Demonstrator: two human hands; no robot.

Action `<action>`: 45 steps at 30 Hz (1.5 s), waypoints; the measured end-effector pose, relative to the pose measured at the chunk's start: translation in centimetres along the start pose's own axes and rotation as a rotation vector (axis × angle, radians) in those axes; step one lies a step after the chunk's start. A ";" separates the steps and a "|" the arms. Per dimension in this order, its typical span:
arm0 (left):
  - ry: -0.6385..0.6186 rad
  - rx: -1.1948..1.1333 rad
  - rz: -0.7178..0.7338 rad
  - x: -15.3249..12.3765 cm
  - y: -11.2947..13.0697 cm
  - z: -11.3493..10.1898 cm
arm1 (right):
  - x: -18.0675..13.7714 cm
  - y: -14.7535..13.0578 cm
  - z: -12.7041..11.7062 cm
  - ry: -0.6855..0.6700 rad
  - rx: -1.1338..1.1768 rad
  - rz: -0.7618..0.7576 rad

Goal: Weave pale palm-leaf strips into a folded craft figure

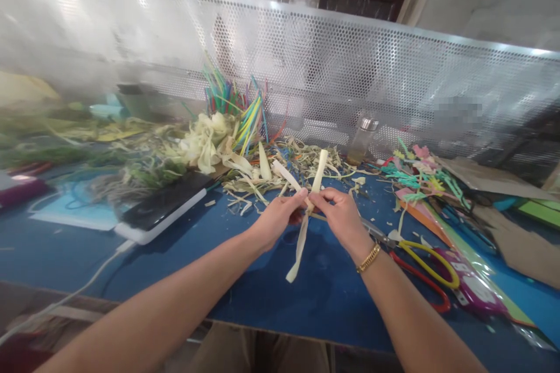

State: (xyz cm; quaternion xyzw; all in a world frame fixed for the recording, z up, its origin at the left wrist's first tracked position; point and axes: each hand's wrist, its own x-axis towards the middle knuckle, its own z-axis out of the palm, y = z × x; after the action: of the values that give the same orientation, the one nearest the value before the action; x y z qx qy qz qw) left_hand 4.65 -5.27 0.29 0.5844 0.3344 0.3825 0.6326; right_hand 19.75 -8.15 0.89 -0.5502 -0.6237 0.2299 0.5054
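Note:
Above the blue tabletop my left hand (277, 217) and my right hand (339, 213) meet, fingers pinched together on pale corn husk strips (320, 172). The strips cross between my fingertips. Two ends stick up and away from me, and one tail hangs down toward the table edge. Fingers partly hide the place where they cross. A gold bracelet (368, 258) circles my right wrist. Right beside that wrist lie scissors (429, 265) with one yellow and one red handle loop. Husk scraps (249, 186) are scattered just beyond my hands.
A dark-screened device (164, 207) with a white cable lies at left. Behind it are pale husks (207, 140) and a bundle of coloured stems (238, 102). A bottle (363, 139) stands near the perforated metal screen (280, 58). Cardboard (520, 239) and a purple item (472, 285) are at right.

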 end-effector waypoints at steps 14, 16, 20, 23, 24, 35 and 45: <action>0.021 0.162 0.061 -0.2 -0.3 0.0 | -0.1 0.3 0.9 0.127 0.254 -0.011; 0.013 0.169 0.067 -0.3 -0.4 0.1 | 0.0 0.5 0.8 0.151 0.239 -0.023; -0.039 0.076 0.076 -0.6 -0.1 0.4 | 0.2 0.4 0.1 0.164 0.176 -0.059; -0.047 -0.039 0.078 -0.7 0.1 0.5 | 0.3 0.0 -0.9 0.159 0.065 -0.066; -0.032 -0.065 0.078 -0.6 0.1 0.5 | 0.3 -0.2 -1.2 0.171 0.011 -0.070; 0.087 -0.229 0.028 0.1 0.0 0.0 | -0.9 -1.7 -1.4 -0.065 -0.636 -0.276; 0.122 -0.247 0.024 0.0 0.0 -0.3 | -1.9 -3.5 -0.6 -0.093 -0.884 -0.459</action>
State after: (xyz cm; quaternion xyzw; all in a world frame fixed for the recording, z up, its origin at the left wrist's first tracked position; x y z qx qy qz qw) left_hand 4.36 -5.10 0.31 0.4817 0.3157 0.4632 0.6736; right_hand 18.47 -11.03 3.31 -0.5495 -0.7882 -0.1493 0.2333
